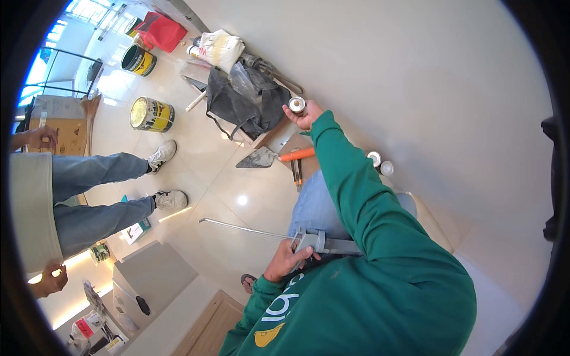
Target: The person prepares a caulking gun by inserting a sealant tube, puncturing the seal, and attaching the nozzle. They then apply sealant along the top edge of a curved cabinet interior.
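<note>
Biggest first: pale wall (427,77), upper R, plain & smooth; glossy tiled floor (196,172) running L of it; wearer's green sweatshirt (398,267) across lower R, R arm stretched up toward the wall side, L arm bent low; co-worker (29,207) standing far L, lt. top, blue jeans, pale sneakers, both hands well apart from the wearer's; black bag (249,101), top ctr., slumped, just beyond the R hand; white bag (222,50) just behind it; red bag (163,32) farther back, upper L; 2 yellow/dk. buckets on the floor, the nearer bucket (153,115) upright w/ a pale yellowish top, the farther bucket (138,59) behind it.

Smaller: gray caulking gun (335,245), lying approx. crosswise by the wearer's thigh, its thin rod sticking out L w/ a bent tip; L hand (291,258) clamped on its handle end, fingers wrapped round; trowel (258,158), orange handle, gray-smeared blade, near the knee; two-handled tool (297,173), dk. w/ orange ends, just below the trowel handle, exact type unclear.

Smallest: R hand (309,115), palm up, fingers closed round a cartridge (296,105), round end facing the cam., rest hidden; cartridge is near the black bag, well apart from the gun; 2 similar round-ended tubes (374,158) side by side next to the wall, R of the R forearm.
</note>
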Action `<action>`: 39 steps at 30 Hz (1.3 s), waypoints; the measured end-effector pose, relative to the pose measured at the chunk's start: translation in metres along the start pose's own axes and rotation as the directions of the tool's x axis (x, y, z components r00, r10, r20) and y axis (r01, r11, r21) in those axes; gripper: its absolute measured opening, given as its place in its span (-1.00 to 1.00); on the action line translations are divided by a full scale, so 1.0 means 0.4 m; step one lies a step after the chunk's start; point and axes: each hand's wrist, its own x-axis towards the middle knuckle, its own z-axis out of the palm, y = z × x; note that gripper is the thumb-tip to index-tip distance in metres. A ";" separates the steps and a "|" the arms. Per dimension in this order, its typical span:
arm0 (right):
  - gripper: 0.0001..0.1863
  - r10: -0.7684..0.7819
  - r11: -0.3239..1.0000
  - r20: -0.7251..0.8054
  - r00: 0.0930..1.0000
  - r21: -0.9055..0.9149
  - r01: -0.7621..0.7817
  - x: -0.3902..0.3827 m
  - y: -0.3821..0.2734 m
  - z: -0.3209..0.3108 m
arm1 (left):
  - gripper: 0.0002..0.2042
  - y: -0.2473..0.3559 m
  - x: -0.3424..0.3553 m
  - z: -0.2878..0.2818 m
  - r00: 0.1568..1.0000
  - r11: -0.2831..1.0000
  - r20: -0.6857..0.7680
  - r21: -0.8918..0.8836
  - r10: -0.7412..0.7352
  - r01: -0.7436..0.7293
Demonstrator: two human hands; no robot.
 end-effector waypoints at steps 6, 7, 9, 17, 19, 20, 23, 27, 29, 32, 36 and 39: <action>-0.55 -0.045 0.999 0.005 0.999 -0.029 0.045 -0.052 0.016 0.015 | -0.59 0.004 0.016 0.005 1.000 1.000 0.001 -0.027 0.007 -0.007; -0.54 -0.025 0.998 0.033 0.999 -0.052 0.027 -0.069 0.025 0.024 | -0.58 0.005 0.016 0.005 1.000 1.000 -0.008 -0.014 0.007 -0.007; -0.52 -0.039 0.994 0.020 0.999 -0.101 0.041 -0.125 0.044 0.042 | -0.57 0.007 0.017 0.005 0.998 0.999 -0.051 -0.024 0.026 -0.027; -0.46 -0.364 -0.604 0.722 0.589 -0.664 0.441 -0.742 -0.007 -0.120 | -0.49 0.002 0.018 0.010 0.995 0.999 -0.085 -0.004 0.051 -0.052; -0.58 -0.419 -0.728 0.718 0.556 -0.632 0.267 -0.885 -0.050 -0.227 | -0.47 0.002 0.016 0.013 0.991 0.999 -0.125 -0.008 0.052 -0.053; -0.56 -0.439 -0.749 0.653 0.617 -0.645 0.150 -0.930 -0.065 -0.280 | -0.47 0.002 0.016 0.014 0.990 0.998 -0.127 -0.007 0.062 -0.063; -0.44 -0.490 -0.803 0.608 0.625 -0.594 -0.052 -0.964 -0.056 -0.425 | -0.46 -0.001 0.015 0.021 0.984 0.995 -0.145 0.008 0.103 -0.103; -0.23 -0.620 -0.683 0.385 0.683 -0.693 -0.231 -0.897 -0.045 -0.550 | -0.43 0.001 0.007 0.026 0.987 0.993 -0.109 0.006 0.118 -0.118; -0.21 -0.669 -0.657 0.517 0.534 -0.747 -0.099 -0.849 -0.027 -0.594 | -0.43 0.004 0.002 0.023 0.982 0.990 -0.124 0.023 0.142 -0.140; -0.21 -0.782 -0.556 0.518 0.347 -0.831 -0.013 -0.772 -0.010 -0.630 | -0.43 0.010 -0.005 0.010 0.980 0.988 -0.134 0.064 0.147 -0.140; -0.27 -0.853 -0.436 0.421 0.310 -0.900 0.023 -0.722 0.004 -0.653 | -0.44 0.022 -0.005 -0.013 0.974 0.978 -0.144 0.140 0.173 -0.152; -0.32 -0.854 -0.456 0.446 0.267 -0.889 0.025 -0.777 0.004 -0.652 | -0.51 0.048 -0.004 -0.028 0.965 0.968 -0.157 0.169 0.212 -0.186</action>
